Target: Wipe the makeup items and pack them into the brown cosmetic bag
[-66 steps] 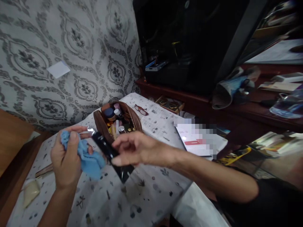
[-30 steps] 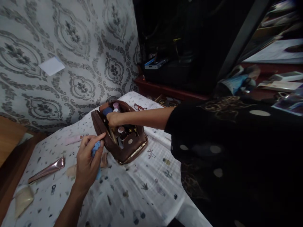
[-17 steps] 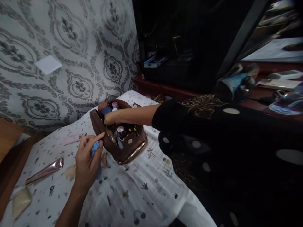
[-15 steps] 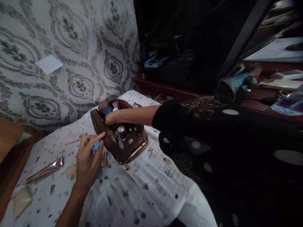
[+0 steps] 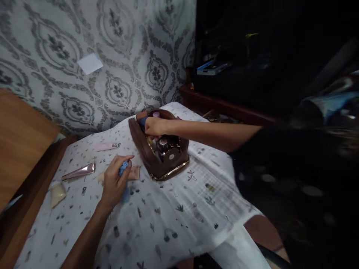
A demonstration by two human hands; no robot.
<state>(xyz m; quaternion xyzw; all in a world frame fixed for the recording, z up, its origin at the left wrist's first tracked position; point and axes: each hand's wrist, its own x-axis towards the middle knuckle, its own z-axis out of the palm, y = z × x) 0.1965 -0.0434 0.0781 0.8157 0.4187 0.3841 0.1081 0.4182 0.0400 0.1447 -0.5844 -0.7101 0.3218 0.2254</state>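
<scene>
My left hand (image 5: pixel 116 179) is closed around a bumpy light-blue item (image 5: pixel 123 168), held just above the cloth to the left of the bag; its kind is unclear. An open brown zip bag (image 5: pixel 168 166) stands on the cloth, full of small cosmetics. My right hand (image 5: pixel 154 126) reaches into it with curled fingers, against a dark blue round-topped item (image 5: pixel 143 121); the fingertips are hidden. Near that hand, inside the bag, are a pink-capped item (image 5: pixel 156 114) and a bottle with a shiny cap (image 5: pixel 163 144).
On the patterned white cloth (image 5: pixel 168 209) lie a pink tube (image 5: pixel 105 147), a shiny rose-coloured tube (image 5: pixel 80 172), a cream-coloured pouch-like tube (image 5: pixel 58 194) and a beige tube (image 5: pixel 135 172). Behind are a papered wall (image 5: pixel 117 56) and a dark screen (image 5: pixel 252 45).
The view has swung left, so everything sits further right. My right hand is still in the bag and now overlaps the dark blue item. My left hand has drawn back from the bag's edge.
</scene>
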